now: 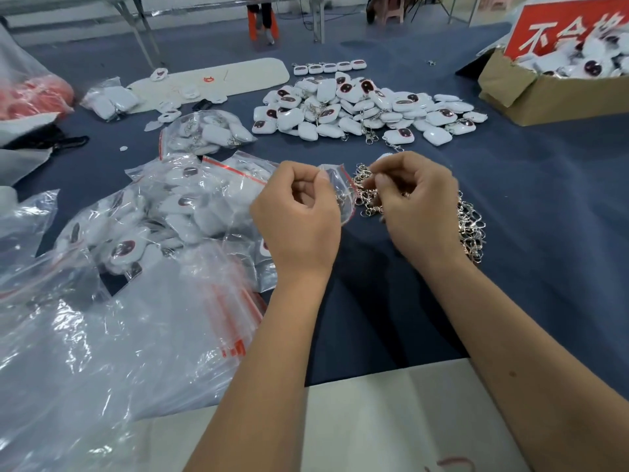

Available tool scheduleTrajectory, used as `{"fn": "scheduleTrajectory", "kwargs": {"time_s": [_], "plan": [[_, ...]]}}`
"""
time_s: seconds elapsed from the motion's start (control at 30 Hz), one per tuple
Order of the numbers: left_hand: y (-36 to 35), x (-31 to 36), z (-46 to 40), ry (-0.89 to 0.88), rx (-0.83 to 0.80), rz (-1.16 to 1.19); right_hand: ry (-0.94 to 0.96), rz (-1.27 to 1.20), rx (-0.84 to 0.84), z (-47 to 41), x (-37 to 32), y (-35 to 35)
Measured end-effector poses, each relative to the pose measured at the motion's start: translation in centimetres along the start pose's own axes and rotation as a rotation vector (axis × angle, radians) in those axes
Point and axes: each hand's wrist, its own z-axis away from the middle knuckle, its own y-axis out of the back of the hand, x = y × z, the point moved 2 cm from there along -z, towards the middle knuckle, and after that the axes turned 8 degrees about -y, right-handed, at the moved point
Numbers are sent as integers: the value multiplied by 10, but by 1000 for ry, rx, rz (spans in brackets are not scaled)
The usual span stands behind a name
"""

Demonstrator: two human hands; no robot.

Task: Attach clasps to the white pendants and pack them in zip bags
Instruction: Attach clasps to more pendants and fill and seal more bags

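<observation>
My left hand (299,212) pinches the mouth of a small clear zip bag (340,192) with a red strip, held just above the blue cloth. My right hand (415,206) pinches a metal clasp at the top of a heap of silver clasps (471,223); a white pendant (386,157) peeks out behind its fingers. A large pile of white pendants (360,107) with dark red ovals lies farther back. Filled zip bags (190,206) lie to the left, and another filled bag (207,132) sits behind them.
A stack of flat zip bags (224,301) lies inside a big clear plastic sack (85,335) at left. A cardboard box (544,93) of pendants stands at back right under a red sign (561,25). A white board (218,80) lies at the back. A pale sheet (391,413) covers the near edge.
</observation>
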Motion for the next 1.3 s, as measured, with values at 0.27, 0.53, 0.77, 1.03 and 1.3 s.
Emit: {"fn": "scheduleTrajectory", "kwargs": {"time_s": [0.27,0.53,0.77,1.03,1.3], "plan": [[-18,-5,16,-70,-444,-65,-1,969,-234,-60,10,-7],[-26,-1,27,-138,-697,-134,148,591,122,-60,1,14],[-17,-4,15,-17,-427,-142,-230,-274,-124,-3,-4,2],[-9,-9,5,177,-301,12,-199,-305,-384,13,7,-9],[-11,-13,7,151,-344,26,-205,-307,-377,13,7,-10]]}}
